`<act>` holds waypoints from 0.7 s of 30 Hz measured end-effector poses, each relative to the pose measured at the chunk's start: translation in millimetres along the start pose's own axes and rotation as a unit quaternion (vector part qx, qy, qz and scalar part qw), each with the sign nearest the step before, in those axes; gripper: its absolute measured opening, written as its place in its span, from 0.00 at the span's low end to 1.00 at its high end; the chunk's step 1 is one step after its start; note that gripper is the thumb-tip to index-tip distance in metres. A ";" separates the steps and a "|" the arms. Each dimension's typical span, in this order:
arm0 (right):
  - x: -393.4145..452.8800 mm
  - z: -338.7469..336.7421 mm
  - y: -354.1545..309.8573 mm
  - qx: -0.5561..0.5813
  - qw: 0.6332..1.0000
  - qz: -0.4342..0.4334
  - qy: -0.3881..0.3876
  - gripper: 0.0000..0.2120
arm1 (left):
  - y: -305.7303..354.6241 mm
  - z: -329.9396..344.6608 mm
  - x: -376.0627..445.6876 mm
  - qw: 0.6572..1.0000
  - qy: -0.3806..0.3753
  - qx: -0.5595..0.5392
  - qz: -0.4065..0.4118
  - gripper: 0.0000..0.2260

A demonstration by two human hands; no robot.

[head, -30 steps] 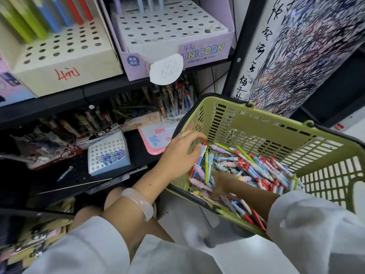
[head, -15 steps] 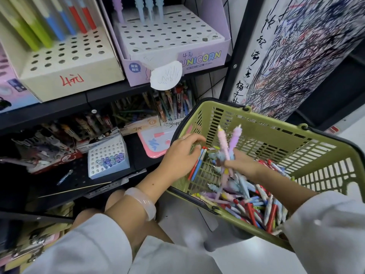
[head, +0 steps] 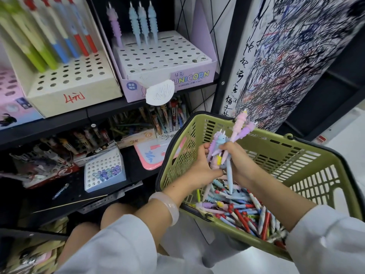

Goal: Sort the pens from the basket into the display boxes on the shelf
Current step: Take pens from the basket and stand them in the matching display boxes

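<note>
Your left hand (head: 199, 167) and right hand (head: 240, 161) meet above the green basket (head: 296, 155), both curled around one bunch of pastel pens (head: 227, 153). The pen tops fan up past your fingers; the lower ends hang toward the basket. Where one hand's grip ends and the other's begins is hidden by the bunch itself. A pale bangle (head: 167, 206) sits on your left wrist.

The loose pens (head: 243, 210) lie heaped in the near corner of the basket, partly covered by your right forearm and sleeve.

On the upper shelf, the purple box (head: 169, 76) holds four ridged pens (head: 136, 26) in its back row. The cream box (head: 75, 84) beside it holds taller pens (head: 59, 36), cut off at the top edge. Items on the lower shelf are dark and blurred.
</note>
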State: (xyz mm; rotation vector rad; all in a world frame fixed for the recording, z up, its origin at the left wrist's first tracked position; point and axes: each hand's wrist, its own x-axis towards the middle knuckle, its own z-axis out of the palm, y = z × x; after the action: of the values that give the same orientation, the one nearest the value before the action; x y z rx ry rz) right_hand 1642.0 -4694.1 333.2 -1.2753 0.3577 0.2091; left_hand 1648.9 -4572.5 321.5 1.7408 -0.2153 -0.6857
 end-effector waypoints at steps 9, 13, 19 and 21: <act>7.3 -0.7 -9.5 0.119 0.992 -0.026 0.025 0.12 | 7.5 -5.2 1.2 0.974 0.051 0.220 0.016 0.12; 6.4 -2.1 -18.1 0.182 0.982 -0.039 0.015 0.11 | 8.1 -10.2 6.2 0.968 0.066 0.243 0.019 0.08; 9.1 -19.4 -29.2 0.202 0.978 -0.021 0.038 0.10 | 13.0 -20.2 1.6 0.980 0.135 -0.123 -0.078 0.04; 6.8 -15.6 -23.9 0.170 0.985 0.000 -0.005 0.10 | 19.7 -18.9 -0.9 0.970 0.109 -0.207 -0.062 0.02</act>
State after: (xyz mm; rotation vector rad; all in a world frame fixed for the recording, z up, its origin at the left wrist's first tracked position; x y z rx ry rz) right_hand 1654.4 -4716.1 348.2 -0.9377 0.3674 0.1459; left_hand 1662.7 -4562.2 342.8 1.4181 0.1820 -0.5751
